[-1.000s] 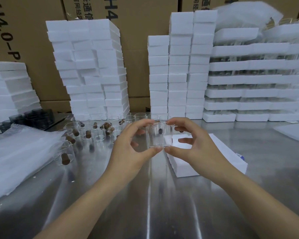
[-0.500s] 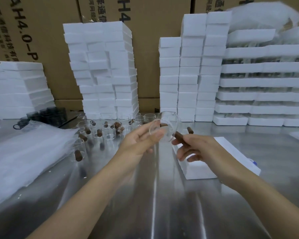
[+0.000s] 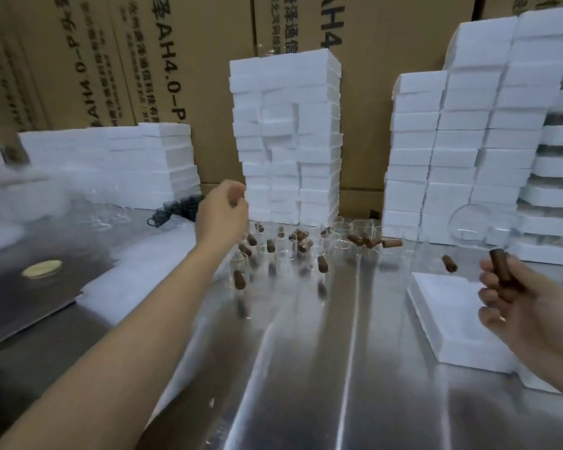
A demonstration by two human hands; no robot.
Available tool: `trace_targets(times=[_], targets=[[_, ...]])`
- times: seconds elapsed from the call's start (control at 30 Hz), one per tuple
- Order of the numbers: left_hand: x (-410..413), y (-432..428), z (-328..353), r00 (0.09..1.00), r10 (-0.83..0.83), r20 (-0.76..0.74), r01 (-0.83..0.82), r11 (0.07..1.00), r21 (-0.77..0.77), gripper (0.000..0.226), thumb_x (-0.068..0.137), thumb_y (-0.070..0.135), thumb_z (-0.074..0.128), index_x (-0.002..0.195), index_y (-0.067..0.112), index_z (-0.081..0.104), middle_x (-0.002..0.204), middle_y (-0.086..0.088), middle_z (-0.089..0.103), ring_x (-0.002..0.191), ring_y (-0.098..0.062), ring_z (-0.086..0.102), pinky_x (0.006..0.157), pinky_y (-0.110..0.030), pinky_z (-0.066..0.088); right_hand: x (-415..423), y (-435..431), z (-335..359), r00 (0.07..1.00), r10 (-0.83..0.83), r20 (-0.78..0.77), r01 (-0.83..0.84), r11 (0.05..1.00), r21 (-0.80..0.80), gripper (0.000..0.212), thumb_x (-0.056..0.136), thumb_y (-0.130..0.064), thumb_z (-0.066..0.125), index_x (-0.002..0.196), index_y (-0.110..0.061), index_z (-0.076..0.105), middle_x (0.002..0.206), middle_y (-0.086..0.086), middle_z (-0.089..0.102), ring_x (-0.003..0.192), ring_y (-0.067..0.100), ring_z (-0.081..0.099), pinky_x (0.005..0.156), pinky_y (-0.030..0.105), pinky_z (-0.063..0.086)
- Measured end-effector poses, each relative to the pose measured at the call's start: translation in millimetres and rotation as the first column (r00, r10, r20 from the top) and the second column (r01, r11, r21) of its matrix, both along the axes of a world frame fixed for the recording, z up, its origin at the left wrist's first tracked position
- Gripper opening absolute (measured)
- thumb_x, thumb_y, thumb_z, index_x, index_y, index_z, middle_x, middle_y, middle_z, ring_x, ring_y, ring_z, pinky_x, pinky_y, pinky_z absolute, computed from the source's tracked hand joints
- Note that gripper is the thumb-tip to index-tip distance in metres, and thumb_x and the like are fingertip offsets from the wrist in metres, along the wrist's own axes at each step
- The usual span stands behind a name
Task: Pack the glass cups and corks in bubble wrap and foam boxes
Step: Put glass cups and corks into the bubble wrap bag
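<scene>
My right grip (image 3: 514, 303) is clamped on a cork (image 3: 499, 269) just above the foam box (image 3: 452, 319). A glass cup (image 3: 468, 227) shows just beyond it, support unclear, so I fear it may fall and shatter. My left grip (image 3: 223, 211) is curled, contents blurred, beside crowded glass cups (image 3: 283, 254) it could topple. Shiny steel table (image 3: 306, 384); foam stacks (image 3: 286, 141) and cartons (image 3: 192, 60) behind.

A packing station in a warehouse or factory. Tall stacks of white foam boxes (image 3: 286, 141) line the back edge of a stainless-steel tabletop (image 3: 306, 368). Large printed cardboard cartons (image 3: 189, 60) stand behind. Many small glass cups (image 3: 361, 232) and brown corks (image 3: 322, 264) cluster mid-tabletop.
</scene>
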State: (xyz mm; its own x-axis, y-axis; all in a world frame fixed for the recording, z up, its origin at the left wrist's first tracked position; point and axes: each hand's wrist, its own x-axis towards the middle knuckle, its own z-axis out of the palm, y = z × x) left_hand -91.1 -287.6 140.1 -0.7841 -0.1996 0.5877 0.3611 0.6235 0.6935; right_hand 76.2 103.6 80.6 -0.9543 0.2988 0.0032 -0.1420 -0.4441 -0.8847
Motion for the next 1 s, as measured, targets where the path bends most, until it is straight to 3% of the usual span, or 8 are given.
trace_targets(times=[0.1, 0.2, 0.33, 0.53, 0.67, 0.73, 0.87, 1.0], targets=[[-29.9, -53.8, -24.6, 0.930, 0.326, 0.167, -0.232, 0.878, -0.418, 0.043, 0.106, 0.029, 0.054, 0.147, 0.018, 0.061, 0.137, -0.011, 0.069, 0.122, -0.035, 0.064, 0.097, -0.046, 0.056, -2.1, -1.8, -3.6, 1.000, -0.010, 0.012, 0.009, 0.999, 0.037, 0.027, 0.103, -0.042, 0.057, 0.098, -0.020, 0.070, 0.070, -0.009, 0.060, 0.053, 0.004, 0.055, 0.041, 0.017, 0.042], [-43.9, -85.7, -56.1, 0.752, 0.467, 0.464, -0.086, 0.769, -0.634, 0.063, 0.112, 0.049, 0.038, 0.160, 0.009, 0.045, 0.160, -0.018, 0.049, 0.146, -0.039, 0.046, 0.120, -0.052, 0.035, -2.0, -3.7, -4.2, 1.000, -0.010, 0.003, 0.009, 0.997, 0.072, 0.027, 0.103, -0.041, 0.057, 0.099, -0.018, 0.071, 0.069, -0.009, 0.060, 0.053, 0.005, 0.054, 0.041, 0.017, 0.042], [-52.7, -96.6, -61.1, 0.723, 0.455, 0.520, 0.011, 0.745, -0.667, 0.062, 0.117, 0.042, 0.021, 0.163, 0.004, 0.039, 0.170, -0.016, 0.037, 0.155, -0.036, 0.036, 0.128, -0.049, 0.024, -1.3, -3.0, -2.4, 1.000, -0.016, -0.009, 0.017, 0.997, 0.072, 0.027, 0.102, -0.041, 0.059, 0.100, -0.018, 0.073, 0.069, -0.009, 0.060, 0.054, 0.005, 0.055, 0.043, 0.016, 0.043], [-50.9, -90.5, -24.9, 0.750, 0.417, 0.513, -0.018, 0.788, -0.615, 0.049, 0.118, 0.024, 0.025, 0.155, -0.001, 0.047, 0.158, -0.031, 0.047, 0.143, -0.044, 0.048, 0.119, -0.049, 0.038, -0.3, -0.3, -2.0, 1.000, -0.021, -0.012, 0.022, 0.997, 0.071, 0.028, 0.100, -0.042, 0.062, 0.101, -0.018, 0.074, 0.071, -0.009, 0.062, 0.055, 0.005, 0.057, 0.044, 0.017, 0.045], [-43.5, -85.6, -0.7, 0.883, 0.420, 0.209, -0.238, 0.786, -0.571, 0.049, 0.116, 0.039, 0.028, 0.121, 0.010, 0.068, 0.125, -0.025, 0.068, 0.112, -0.043, 0.062, 0.094, -0.050, 0.049, 1.4, 0.6, -0.6, 0.999, -0.033, -0.014, 0.034, 0.997, 0.062, 0.027, 0.102, -0.041, 0.060, 0.100, -0.017, 0.074, 0.071, -0.009, 0.062, 0.056, 0.005, 0.057, 0.045, 0.017, 0.046], [-33.0, -61.4, 15.5, 0.945, 0.328, 0.018, -0.272, 0.812, -0.516, 0.048, 0.116, 0.040, 0.029, 0.091, 0.014, 0.061, 0.100, -0.017, 0.069, 0.092, -0.038, 0.062, 0.077, -0.045, 0.047, 2.2, -0.6, 0.2, 0.999, -0.039, -0.012, 0.040, 0.997, 0.065, 0.027, 0.103, -0.040, 0.060, 0.100, -0.017, 0.074, 0.072, -0.008, 0.062, 0.057, 0.006, 0.057, 0.044, 0.018, 0.046], [11.2, 15.4, 21.0, 0.979, -0.104, -0.174, 0.007, 0.875, -0.485, 0.049, 0.116, 0.046, 0.032, 0.081, 0.023, 0.056, 0.075, 0.003, 0.057, 0.073, -0.019, 0.055, 0.061, -0.038, 0.038, 4.2, -3.4, 1.7, 0.998, -0.056, -0.001, 0.056, 0.997, 0.058, 0.025, 0.104, -0.038, 0.060, 0.099, -0.017, 0.072, 0.072, -0.007, 0.062, 0.060, 0.007, 0.054, 0.045, 0.018, 0.045], [64.6, 94.3, -29.9, 0.857, -0.515, -0.012, 0.442, 0.748, -0.495, 0.048, 0.115, 0.051, 0.034, 0.129, 0.022, 0.071, 0.122, 0.008, 0.071, 0.114, -0.009, 0.060, 0.098, -0.032, 0.047, 7.1, -5.4, 3.9, 0.996, -0.086, 0.013, 0.085, 0.995, 0.053, 0.026, 0.104, -0.039, 0.059, 0.100, -0.016, 0.071, 0.070, -0.007, 0.062, 0.058, 0.007, 0.054, 0.045, 0.018, 0.044]])
